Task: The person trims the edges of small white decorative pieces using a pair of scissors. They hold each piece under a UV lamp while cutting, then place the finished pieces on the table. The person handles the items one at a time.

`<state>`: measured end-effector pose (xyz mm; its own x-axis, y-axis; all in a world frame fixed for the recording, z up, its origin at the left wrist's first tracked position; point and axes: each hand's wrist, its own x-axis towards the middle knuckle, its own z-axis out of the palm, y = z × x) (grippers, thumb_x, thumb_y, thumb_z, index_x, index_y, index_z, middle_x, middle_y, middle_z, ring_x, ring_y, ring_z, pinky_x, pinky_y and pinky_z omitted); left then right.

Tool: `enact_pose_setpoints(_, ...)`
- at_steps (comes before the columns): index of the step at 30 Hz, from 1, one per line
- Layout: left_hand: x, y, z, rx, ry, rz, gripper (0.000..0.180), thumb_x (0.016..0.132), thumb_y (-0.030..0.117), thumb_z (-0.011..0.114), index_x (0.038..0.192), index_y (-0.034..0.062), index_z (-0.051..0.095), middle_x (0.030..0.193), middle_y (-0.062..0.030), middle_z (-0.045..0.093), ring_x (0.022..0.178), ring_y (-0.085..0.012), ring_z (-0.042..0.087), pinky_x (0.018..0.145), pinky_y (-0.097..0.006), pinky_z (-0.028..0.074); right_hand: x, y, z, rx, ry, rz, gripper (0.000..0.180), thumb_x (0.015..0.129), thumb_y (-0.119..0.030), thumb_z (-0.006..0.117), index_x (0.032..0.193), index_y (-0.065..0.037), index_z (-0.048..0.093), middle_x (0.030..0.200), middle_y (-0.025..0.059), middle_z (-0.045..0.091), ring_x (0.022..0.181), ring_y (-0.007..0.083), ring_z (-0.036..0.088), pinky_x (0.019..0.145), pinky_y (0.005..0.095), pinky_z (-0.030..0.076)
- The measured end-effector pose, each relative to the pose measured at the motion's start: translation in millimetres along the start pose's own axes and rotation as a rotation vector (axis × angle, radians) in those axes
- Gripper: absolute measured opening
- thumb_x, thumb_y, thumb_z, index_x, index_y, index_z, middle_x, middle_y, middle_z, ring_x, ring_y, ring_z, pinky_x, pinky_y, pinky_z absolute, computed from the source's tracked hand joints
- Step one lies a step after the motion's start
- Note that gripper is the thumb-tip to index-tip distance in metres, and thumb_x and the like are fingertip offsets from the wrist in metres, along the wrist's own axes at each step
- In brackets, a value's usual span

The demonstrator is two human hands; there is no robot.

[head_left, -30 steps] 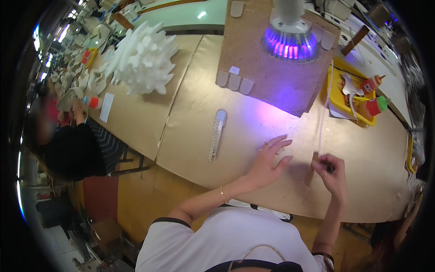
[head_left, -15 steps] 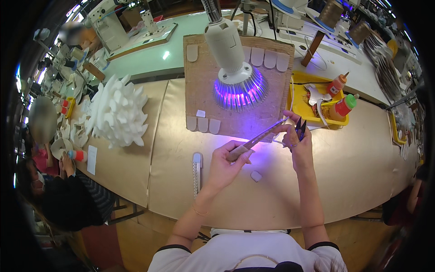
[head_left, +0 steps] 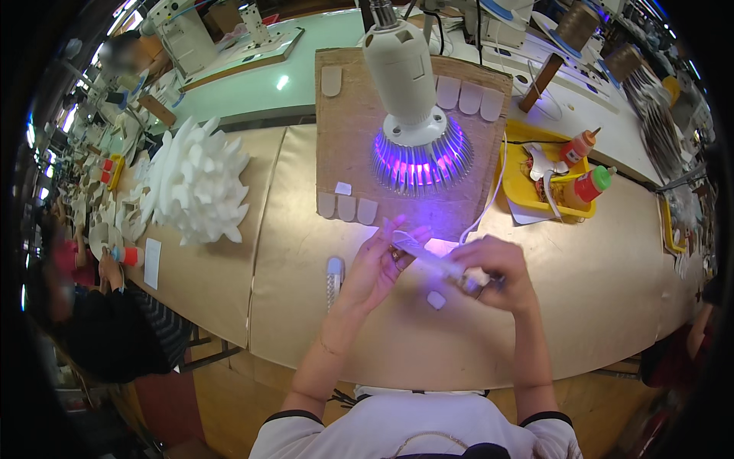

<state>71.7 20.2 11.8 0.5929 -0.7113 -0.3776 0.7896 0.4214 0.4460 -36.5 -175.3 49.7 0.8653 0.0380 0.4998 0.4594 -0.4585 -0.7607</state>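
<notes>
A pale, blurred strip (head_left: 427, 255) slanted between the hands: the left hand (head_left: 375, 271) grasped its left end, the right hand (head_left: 501, 271) its right, near a rounded tab (head_left: 436, 300) on the table (head_left: 367, 344).

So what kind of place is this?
Probably a sewing workshop. There are big brown thread spools at the upper right, what looks like a white sewing machine at the upper left, and small rounded pieces laid out on a brown board.

The right hand (head_left: 498, 274) has pulled back, re-angling the strip (head_left: 428, 255).
</notes>
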Motion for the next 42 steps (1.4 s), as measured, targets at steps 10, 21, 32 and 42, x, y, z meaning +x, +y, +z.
enact_pose_setpoints(10,-6,8,11,0.61,-0.216,0.315,0.071,0.091,0.001,0.062,0.147,0.0076,0.018,0.125,-0.0206,0.053,0.112,-0.0309,0.061,0.094,-0.037,0.053,-3,-14,-11,0.125,0.035,0.584,0.032,0.074,-0.013,0.077,0.103,-0.004,0.067,0.085,-0.0031,0.062,0.054,0.0011,0.034,0.048,0.019,0.028)
enact_pose_setpoints(21,-7,-5,26,0.781,-0.126,0.155,0.052,0.086,-0.001,0.068,0.133,-0.0027,0.044,0.097,-0.0107,0.063,0.086,-0.0149,0.067,0.077,-0.024,0.055,-4,20,31,0.179,0.243,0.564,0.007,0.086,-0.008,0.066,0.083,-0.001,0.068,0.065,-0.004,0.055,0.058,0.0052,0.044,0.053,0.0233,0.036)
enact_pose_setpoints(32,-7,-2,21,0.695,0.041,0.419,0.043,0.085,-0.005,0.063,0.126,-0.0084,0.049,0.105,-0.0139,0.061,0.099,-0.0218,0.066,0.087,-0.03,0.054,9,20,9,-0.009,0.372,0.577,0.046,0.086,-0.022,0.073,0.121,0.001,0.053,0.093,0.0004,0.057,0.072,0.0022,0.046,0.061,0.0186,0.037)
enact_pose_setpoints(42,1,-14,13,0.48,0.102,0.34,0.037,0.09,0.0,0.061,0.124,-0.0075,0.049,0.111,-0.0162,0.061,0.1,-0.0244,0.066,0.09,-0.034,0.054,-5,6,46,0.233,0.187,0.679,0.042,0.086,-0.024,0.074,0.116,0.001,0.059,0.093,-0.0007,0.058,0.076,0.0068,0.052,0.069,0.0214,0.044)
